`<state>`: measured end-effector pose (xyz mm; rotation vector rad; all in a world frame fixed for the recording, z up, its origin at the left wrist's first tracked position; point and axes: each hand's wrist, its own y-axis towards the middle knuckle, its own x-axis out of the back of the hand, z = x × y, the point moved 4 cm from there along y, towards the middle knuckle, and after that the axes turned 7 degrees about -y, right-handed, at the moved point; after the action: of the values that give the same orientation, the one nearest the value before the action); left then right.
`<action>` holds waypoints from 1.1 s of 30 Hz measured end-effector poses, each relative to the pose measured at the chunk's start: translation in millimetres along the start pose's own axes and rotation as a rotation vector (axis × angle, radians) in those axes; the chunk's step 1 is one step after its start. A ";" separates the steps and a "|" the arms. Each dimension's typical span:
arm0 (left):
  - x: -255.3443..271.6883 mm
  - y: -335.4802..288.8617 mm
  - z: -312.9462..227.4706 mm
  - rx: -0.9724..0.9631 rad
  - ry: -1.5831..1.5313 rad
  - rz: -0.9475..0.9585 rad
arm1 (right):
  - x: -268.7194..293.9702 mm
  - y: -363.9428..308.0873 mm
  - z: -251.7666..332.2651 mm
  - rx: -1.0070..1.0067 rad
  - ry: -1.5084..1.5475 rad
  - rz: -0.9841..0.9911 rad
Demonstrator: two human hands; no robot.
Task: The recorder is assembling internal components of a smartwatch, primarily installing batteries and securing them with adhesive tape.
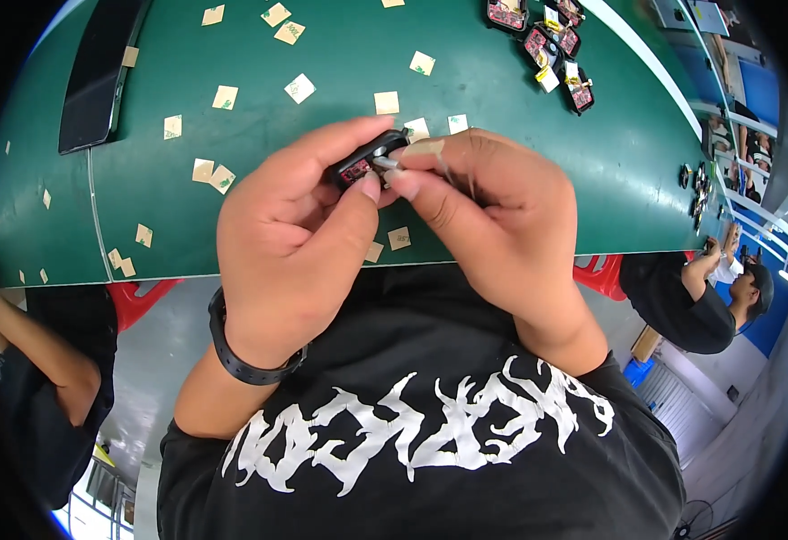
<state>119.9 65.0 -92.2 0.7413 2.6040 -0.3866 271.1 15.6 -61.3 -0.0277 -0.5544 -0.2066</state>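
Observation:
My left hand [299,225] grips a small black plastic housing [355,171] with a red circuit board inside, its thumb along the near edge and the index finger over the far side. My right hand [498,198] pinches a small silvery piece [385,163] between thumb and index finger, right at the housing's open face. What exactly that piece is, I cannot make out. A strip of tan tape is stuck round the right index finger. Both hands are held close together above the green table [295,135].
Square tan paper pieces [300,88] lie scattered over the table. A black phone-like slab [97,81] rests at the far left. Several black housings with red boards [547,45] cluster at the far right. People sit to the left and right [682,301], near red stools [599,275].

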 end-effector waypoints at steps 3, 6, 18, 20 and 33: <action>0.9 -2.0 2.5 0.035 -0.021 -0.032 | -5.8 1.1 -5.0 -0.186 0.270 0.026; 0.3 -0.6 0.9 -0.030 0.001 -0.027 | -13.2 2.4 -7.5 -0.337 0.556 0.062; 6.7 -1.8 -5.2 0.055 -0.122 -0.004 | -15.6 14.8 -15.8 -0.373 0.521 0.048; 5.4 -2.1 -6.5 0.069 -0.113 -0.013 | -14.4 14.7 -16.7 -0.398 0.442 0.092; 1.4 0.6 -8.4 0.133 -0.130 -0.044 | 25.7 -38.2 7.0 -0.331 0.403 0.069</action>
<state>116.7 69.2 -85.5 0.6783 2.4946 -0.6053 281.0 -26.0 -43.0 -0.3198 -0.1127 -0.2274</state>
